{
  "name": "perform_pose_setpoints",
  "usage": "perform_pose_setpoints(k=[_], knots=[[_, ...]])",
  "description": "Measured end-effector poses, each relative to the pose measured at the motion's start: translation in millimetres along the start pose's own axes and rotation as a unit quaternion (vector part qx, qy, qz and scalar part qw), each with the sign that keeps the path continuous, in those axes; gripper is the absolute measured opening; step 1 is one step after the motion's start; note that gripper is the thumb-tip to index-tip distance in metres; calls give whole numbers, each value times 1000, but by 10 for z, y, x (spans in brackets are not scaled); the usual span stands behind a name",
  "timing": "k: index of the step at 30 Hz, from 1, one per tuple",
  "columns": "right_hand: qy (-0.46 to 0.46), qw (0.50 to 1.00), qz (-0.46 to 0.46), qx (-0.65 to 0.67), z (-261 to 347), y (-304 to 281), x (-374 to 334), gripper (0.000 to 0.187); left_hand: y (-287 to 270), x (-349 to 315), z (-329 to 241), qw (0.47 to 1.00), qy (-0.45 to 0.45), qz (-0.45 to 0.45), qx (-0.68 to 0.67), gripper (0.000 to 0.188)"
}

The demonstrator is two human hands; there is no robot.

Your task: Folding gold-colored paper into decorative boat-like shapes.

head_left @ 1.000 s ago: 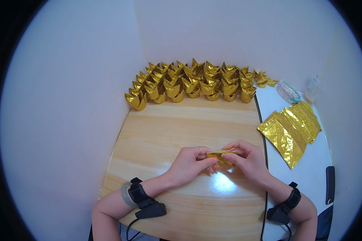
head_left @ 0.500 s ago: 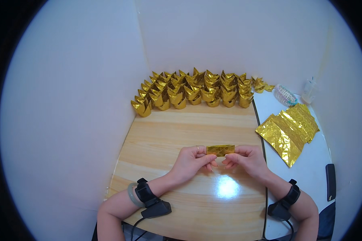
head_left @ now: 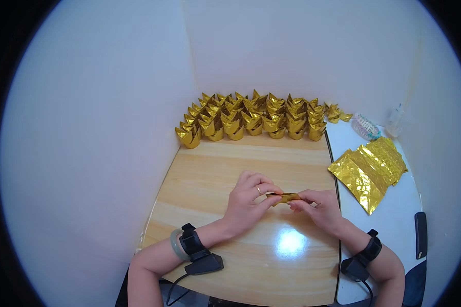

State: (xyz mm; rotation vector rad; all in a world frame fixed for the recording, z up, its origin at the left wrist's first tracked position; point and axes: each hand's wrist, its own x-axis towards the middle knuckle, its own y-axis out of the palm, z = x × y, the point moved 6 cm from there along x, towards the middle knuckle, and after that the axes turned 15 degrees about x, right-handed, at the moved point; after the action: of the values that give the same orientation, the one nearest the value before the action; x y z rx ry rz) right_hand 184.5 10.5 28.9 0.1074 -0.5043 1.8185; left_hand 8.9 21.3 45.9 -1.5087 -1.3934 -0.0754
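Observation:
A small folded strip of gold foil paper (head_left: 288,197) is held between my two hands above the wooden tabletop (head_left: 215,169). My left hand (head_left: 252,199) pinches its left end between thumb and fingers, with the wrist raised. At the right end, the thumb and fingers of my right hand (head_left: 320,207) close on it. My fingertips cover both ends of the strip. Stacks of folded gold paper ingots (head_left: 243,120) stand in several rows along the back of the table, beyond my hands.
On the white surface (head_left: 358,256) at the right lie flat gold foil sheets (head_left: 366,174). Behind them are a clear ridged oval object (head_left: 366,126) and a clear container (head_left: 394,120). A dark flat bar (head_left: 420,235) lies near the right edge. Walls rise at the left and back.
My left hand has shifted its grip, rising with its fingers now over the strip's left end. The strip has tilted, showing less of its front face. My right hand keeps hold.

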Motion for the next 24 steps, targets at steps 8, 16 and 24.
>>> perform_pose_setpoints(k=[8,16,24], knots=[[35,999,-21,-10,-50,-12,17,19,71,19,-11,1000,3,6,-15,15],[197,909,-42,364,-255,-15,36,31,353,-86,268,893,-262,171,-323,10],[243,817,68,519,-342,232,-9,28,494,-146,342,758,-319,191,-535,15]])
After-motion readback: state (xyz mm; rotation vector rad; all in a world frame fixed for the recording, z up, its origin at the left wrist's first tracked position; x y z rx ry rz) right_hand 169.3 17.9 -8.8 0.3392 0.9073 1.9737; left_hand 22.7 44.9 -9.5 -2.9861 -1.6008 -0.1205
